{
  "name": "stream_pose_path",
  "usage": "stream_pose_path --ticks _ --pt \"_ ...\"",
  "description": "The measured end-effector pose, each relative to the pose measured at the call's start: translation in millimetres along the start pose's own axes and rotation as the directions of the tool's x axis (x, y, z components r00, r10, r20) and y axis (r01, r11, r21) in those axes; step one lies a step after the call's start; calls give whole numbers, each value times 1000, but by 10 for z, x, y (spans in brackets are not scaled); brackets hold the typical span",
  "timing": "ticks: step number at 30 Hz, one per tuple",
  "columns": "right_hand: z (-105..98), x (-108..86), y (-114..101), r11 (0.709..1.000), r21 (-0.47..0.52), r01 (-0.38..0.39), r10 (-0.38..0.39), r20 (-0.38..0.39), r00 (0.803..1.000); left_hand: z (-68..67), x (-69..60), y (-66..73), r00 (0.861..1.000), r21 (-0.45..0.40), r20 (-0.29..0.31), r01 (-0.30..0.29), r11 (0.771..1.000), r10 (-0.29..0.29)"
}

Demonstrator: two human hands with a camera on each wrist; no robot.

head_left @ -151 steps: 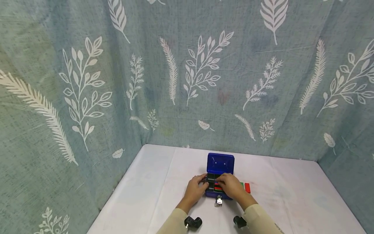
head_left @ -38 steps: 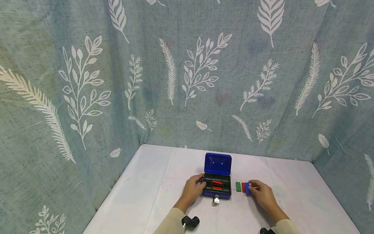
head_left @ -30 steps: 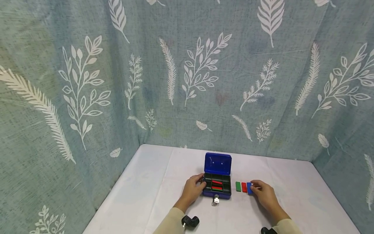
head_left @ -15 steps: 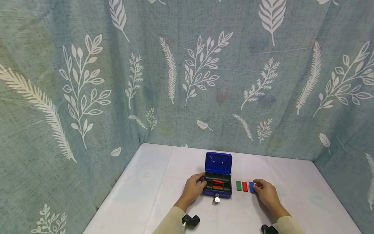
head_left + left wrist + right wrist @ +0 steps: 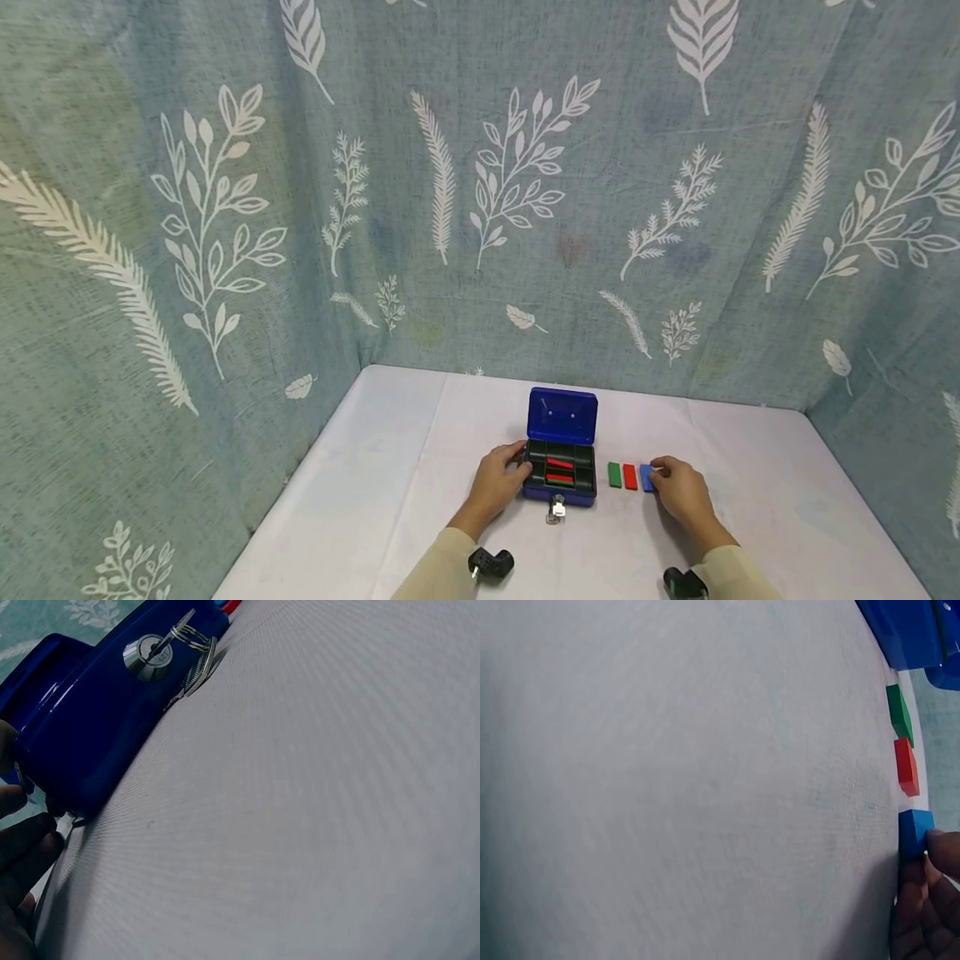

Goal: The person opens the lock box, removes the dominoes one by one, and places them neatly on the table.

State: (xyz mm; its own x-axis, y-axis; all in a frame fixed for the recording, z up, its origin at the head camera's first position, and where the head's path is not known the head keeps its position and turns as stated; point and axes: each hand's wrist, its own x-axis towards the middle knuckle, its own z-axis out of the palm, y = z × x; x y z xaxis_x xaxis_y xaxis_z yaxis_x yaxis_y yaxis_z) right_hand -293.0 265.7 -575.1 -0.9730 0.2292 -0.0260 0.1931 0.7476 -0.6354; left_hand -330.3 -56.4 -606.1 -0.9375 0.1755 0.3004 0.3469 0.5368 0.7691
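R hand [image 5: 684, 490] pinches blue blk [image 5: 647, 477] on table [image 5: 337, 517], just R of red blk [image 5: 630, 477]; L hand [image 5: 495, 479] relaxed, touching box [image 5: 538, 494], L side. Rec.: square blue w/ red, gap even

Fingers [image 5: 910, 904] pinch a blue block [image 5: 913, 831]; red block [image 5: 906, 766] (apart) nearby.

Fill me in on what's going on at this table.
A person's right grip holds the blue block at the end of a row with a red block and a green block. The left grip rests against an open blue box, which has red and green pieces inside and a key in its lock.
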Motion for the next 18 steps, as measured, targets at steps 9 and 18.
stream_pose_path --ticks 9,18 --pt "12 -5 -29 999 -21 -41 40 -22 999 -5 13 6 1000 -6 -2 -9 1000 9" --pt "65 -44 -3 1000 -3 -16 15 -24 1000 -6 -4 8 1000 -11 -1 -13 1000 13"
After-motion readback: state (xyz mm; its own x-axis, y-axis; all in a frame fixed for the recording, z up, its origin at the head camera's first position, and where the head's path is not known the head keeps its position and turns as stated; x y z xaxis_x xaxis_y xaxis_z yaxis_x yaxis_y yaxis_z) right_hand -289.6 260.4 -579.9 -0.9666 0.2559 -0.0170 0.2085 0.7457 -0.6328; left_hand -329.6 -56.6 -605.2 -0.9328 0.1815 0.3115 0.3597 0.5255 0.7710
